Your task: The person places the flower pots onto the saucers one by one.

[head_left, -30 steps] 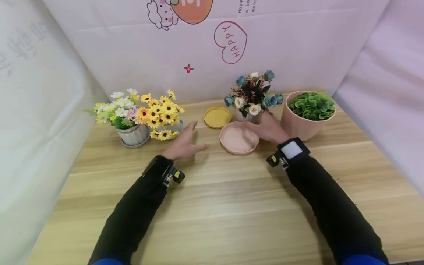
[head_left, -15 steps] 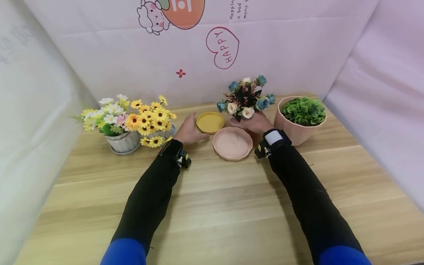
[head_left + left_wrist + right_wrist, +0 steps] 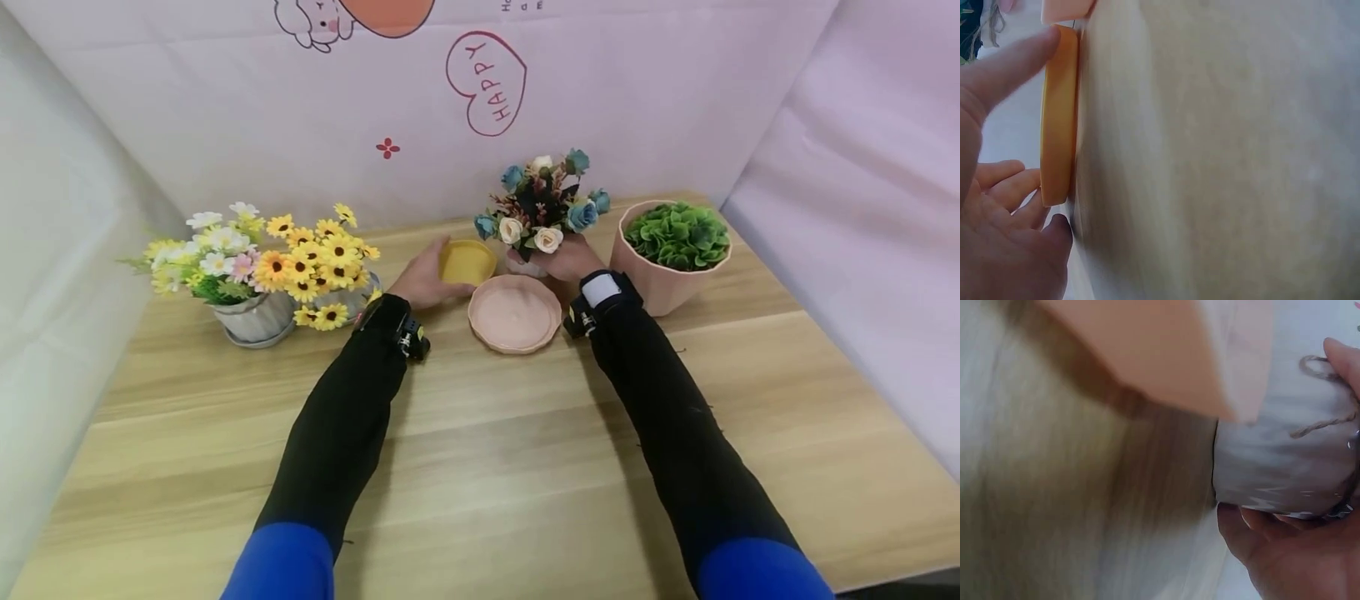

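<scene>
My left hand [image 3: 424, 280] spans the small round yellow plant saucer [image 3: 468, 263], its thumb on the near edge and fingers at the far left edge. In the left wrist view, the saucer's orange-yellow side wall [image 3: 1060, 119] lies between thumb and fingertips, close to the tabletop. My right hand [image 3: 567, 258] grips a whitish pot of blue and cream artificial roses [image 3: 543, 208]. The right wrist view shows that glossy pot [image 3: 1279, 469] with a twine bow, thumb and fingers on opposite sides. A pink scalloped saucer [image 3: 516, 313] lies between the hands.
At the left stand a grey pot of white and yellow daisies [image 3: 217, 262] and a pot of yellow sunflower-like blooms [image 3: 322, 262]. A pink pot of green leaves [image 3: 670, 258] is right of my right hand. A white printed cloth [image 3: 300, 117] backs the wooden table [image 3: 480, 467].
My left hand has moved right and forward onto the yellow saucer, which now looks slightly tilted. My right hand has shifted from the roses' right side to the front of their pot.
</scene>
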A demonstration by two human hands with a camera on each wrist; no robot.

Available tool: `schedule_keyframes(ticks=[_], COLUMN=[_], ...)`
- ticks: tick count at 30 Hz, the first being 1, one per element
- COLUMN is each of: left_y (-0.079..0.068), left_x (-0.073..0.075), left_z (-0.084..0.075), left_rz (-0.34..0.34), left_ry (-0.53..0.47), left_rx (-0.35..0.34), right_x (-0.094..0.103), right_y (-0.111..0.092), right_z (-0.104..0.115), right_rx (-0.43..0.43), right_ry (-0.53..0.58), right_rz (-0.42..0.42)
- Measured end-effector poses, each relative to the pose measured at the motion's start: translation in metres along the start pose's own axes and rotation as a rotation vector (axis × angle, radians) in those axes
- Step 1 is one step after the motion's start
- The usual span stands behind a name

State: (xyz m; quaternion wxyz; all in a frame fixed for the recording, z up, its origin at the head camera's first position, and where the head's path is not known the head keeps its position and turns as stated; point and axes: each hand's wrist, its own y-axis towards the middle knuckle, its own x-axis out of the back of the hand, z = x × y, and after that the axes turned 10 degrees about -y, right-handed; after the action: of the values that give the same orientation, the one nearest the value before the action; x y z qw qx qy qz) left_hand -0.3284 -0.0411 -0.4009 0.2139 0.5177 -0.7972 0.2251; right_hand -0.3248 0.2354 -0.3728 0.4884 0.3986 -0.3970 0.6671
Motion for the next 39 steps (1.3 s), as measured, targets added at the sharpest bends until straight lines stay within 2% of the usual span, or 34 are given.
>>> schedule_keyframes(ticks=[5,17,26,33,39], left_y=[0.002,-0.011,-0.034,-0.057,-0.075], left_x=[-0.003,-0.001,0.002,0.003,0.006], left_z=[-0.004,0.001,-0.001,0.003,0.005], left_rz=[-0.012,-0.01,-0.033,-0.033,-0.018], left_ry=[-0.021,-0.06,-0.048,-0.029,-0.01], left_rx=[0.008,0.019,0.04,0.057,0.046], right_x=[0.004,0.001,0.007,0.009,0.009], right_y=[-0.001,-0.001,-0.004,-0.002,0.0], right_z=[-0.001,-0.001,0.004,0.003,0.001], right_rx=[0.004,-0.011,-0.061,-0.033,-0.04], right_ry=[-0.027,-0.052,-0.001,-0.041,0.006], right_rz=[0.006,0.05,0.074,0.108,0.119])
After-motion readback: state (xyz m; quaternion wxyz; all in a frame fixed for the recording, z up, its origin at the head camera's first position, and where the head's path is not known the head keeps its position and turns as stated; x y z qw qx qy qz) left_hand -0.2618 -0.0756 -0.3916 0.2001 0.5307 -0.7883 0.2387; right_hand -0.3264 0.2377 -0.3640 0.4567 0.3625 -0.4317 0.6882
